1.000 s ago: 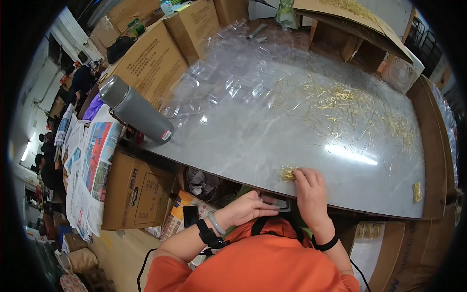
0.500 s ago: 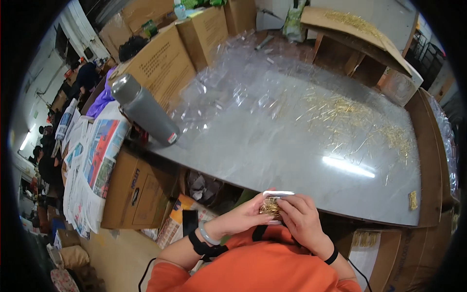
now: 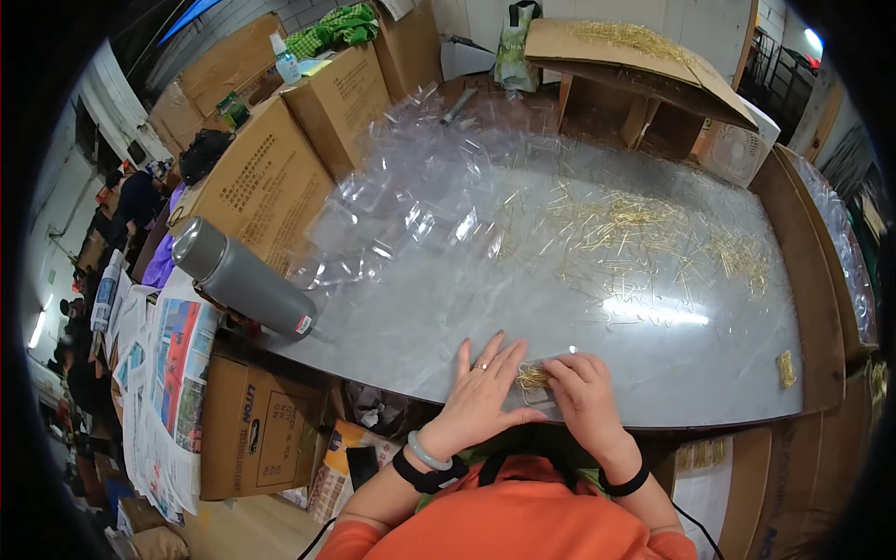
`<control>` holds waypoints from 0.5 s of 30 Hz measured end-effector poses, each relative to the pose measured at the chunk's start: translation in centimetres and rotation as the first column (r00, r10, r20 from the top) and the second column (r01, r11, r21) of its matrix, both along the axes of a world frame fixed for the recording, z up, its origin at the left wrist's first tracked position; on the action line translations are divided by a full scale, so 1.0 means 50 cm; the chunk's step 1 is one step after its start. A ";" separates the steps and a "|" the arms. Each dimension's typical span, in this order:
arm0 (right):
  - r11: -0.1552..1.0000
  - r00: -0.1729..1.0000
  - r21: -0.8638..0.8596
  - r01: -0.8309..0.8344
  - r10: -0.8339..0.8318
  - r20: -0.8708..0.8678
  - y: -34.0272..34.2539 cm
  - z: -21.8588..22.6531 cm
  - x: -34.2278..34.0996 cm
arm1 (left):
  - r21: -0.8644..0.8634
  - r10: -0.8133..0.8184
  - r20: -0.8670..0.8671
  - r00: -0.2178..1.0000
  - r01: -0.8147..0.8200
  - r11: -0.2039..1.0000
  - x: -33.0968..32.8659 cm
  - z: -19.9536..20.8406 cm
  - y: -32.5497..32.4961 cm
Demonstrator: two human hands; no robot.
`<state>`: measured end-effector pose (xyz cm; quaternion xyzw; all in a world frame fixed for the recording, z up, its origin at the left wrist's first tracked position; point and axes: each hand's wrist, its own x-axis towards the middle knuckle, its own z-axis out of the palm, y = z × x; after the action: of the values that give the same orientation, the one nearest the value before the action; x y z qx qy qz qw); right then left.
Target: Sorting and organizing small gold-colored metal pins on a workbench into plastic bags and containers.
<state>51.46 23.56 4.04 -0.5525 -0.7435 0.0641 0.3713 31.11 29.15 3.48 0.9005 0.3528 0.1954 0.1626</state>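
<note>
A small clear plastic box lies at the table's near edge with a bundle of thin gold-coloured metal pins in it. My right hand has its curled fingers and thumb at the right side of the bundle; the fingertips partly cover it. My left hand rests with fingers spread flat on the table just left of the box, holding nothing. Its thumb reaches toward the box's near side. Farther off, many loose gold pins are scattered over the grey table.
Clear plastic boxes are heaped at the back left. A grey flask stands by the left edge, near cardboard boxes. One gold bundle lies at the far right. A cardboard shelf carries more pins at the back.
The box with the gold pins has gone from between both hands, held near my body, down onto the table edge. My left hand has let go and spread out flat.
</note>
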 end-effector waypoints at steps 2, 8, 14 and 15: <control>0.999 0.997 -0.027 -0.021 0.019 -0.073 -0.001 0.004 -0.004 | 0.006 0.008 0.001 1.000 -0.008 1.000 0.000 -0.002 -0.001; 0.995 0.994 -0.010 0.096 -0.097 -0.048 -0.001 0.020 -0.044 | 0.032 0.089 0.127 0.988 -0.094 0.995 0.010 -0.022 -0.006; 0.985 0.985 -0.021 0.172 -0.173 -0.008 0.027 0.008 -0.073 | 0.027 0.108 0.168 0.980 -0.114 0.993 0.017 -0.007 -0.005; 0.985 0.985 -0.027 0.170 -0.171 -0.037 0.026 -0.003 -0.068 | 0.030 0.106 0.173 0.979 -0.112 0.993 0.016 -0.007 -0.006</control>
<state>48.05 24.84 3.87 -0.6172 -0.6852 0.0517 0.3833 31.94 28.85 3.14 0.8628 0.3825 0.2875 0.1634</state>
